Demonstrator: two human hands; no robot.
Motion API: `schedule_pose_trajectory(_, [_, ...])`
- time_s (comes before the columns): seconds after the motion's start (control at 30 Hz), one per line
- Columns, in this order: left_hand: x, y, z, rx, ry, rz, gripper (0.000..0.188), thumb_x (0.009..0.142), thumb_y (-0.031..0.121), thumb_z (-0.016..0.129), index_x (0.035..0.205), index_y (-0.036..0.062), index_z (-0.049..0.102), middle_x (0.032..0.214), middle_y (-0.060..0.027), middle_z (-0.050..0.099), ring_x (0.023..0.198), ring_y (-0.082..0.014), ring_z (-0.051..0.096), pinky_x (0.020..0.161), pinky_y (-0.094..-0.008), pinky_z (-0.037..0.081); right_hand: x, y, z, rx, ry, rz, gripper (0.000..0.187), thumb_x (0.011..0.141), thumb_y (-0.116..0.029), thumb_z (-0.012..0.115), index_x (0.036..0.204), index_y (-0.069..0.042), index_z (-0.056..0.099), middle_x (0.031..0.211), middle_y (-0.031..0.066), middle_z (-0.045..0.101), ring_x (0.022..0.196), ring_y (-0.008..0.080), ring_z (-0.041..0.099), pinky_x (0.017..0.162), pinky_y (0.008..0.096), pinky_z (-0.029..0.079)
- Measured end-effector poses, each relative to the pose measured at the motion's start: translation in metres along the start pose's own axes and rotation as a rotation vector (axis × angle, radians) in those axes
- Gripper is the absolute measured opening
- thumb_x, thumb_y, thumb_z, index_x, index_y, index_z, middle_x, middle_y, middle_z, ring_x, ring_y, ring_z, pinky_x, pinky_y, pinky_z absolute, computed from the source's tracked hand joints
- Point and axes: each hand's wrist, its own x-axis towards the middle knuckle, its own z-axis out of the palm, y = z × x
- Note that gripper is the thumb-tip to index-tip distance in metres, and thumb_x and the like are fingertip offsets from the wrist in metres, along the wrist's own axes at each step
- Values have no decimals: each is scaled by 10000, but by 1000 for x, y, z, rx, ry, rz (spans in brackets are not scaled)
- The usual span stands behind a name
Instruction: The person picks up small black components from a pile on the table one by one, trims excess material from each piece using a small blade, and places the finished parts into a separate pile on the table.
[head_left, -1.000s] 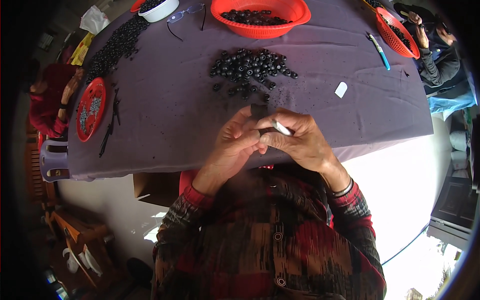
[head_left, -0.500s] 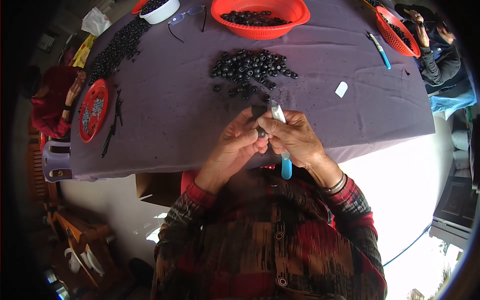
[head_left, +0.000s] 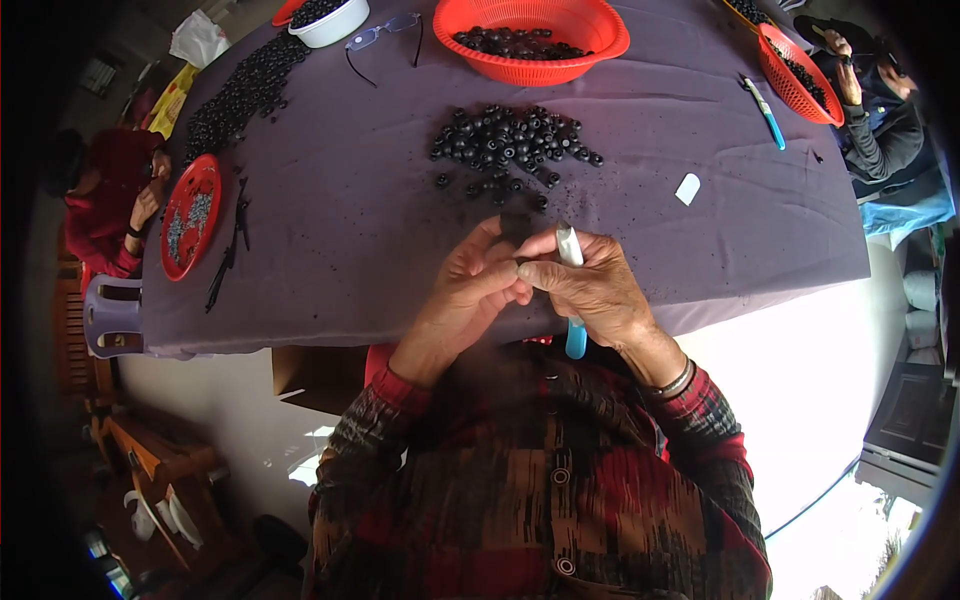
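Both my hands meet over the near part of the table, fingertips together. My left hand (head_left: 474, 278) is closed in a pinch on a small round black part (head_left: 521, 262), mostly hidden now by the fingers and thumb. Something black covers the tip of one left finger. My right hand (head_left: 590, 285) is wrapped round a knife (head_left: 575, 340) with a blue end and a white upper part; its thumb presses at the black part. Just beyond my hands lies a pile of small black ring-like parts (head_left: 510, 140).
A red basin (head_left: 530, 68) of black parts stands beyond the pile. Eyeglasses (head_left: 384, 37), a white tub (head_left: 330, 25) and a red tray (head_left: 190, 218) are leftward. On the right lie a blue knife (head_left: 765, 115), a white tag (head_left: 687, 189) and a red basket (head_left: 797, 75). People sit at both sides.
My right hand and its knife have turned slightly, and its thumb now covers more of the black part. The view has shifted a little. The person at left has moved their hands.
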Motion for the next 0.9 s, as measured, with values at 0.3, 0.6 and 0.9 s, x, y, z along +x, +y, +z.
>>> schedule_pose_trajectory(0.3, [-3, -10, 3, -168, -70, -52, 383, 891, 76, 575, 1245, 68, 431, 908, -22, 562, 784, -99, 528, 705, -263, 460, -3, 8, -1, 167, 81, 73, 127, 901, -133, 621, 938, -13, 638, 691, 37, 624, 453, 25, 397, 395, 184, 270])
schedule_pose_trajectory(0.6, [-3, -3, 7, 33, 65, 135, 182, 906, 44, 557, 1086, 49, 575, 889, -33, 589, 804, -123, 546, 685, -277, 467, -5, -3, -4, -50, 138, 6, 139, 936, -191, 573, 973, -58, 564, 638, -50, 460, 456, 14, 322, 389, 188, 232])
schedule_pose_trajectory(0.9, [-3, -4, 3, -94, 62, 121, 127, 920, 74, 551, 1015, 70, 634, 914, -53, 639, 816, -122, 583, 704, -288, 482, -11, -5, -9, -377, 35, -71, 149, 923, -167, 583, 1012, -56, 538, 735, -33, 465, 609, 40, 395, 505, 201, 338])
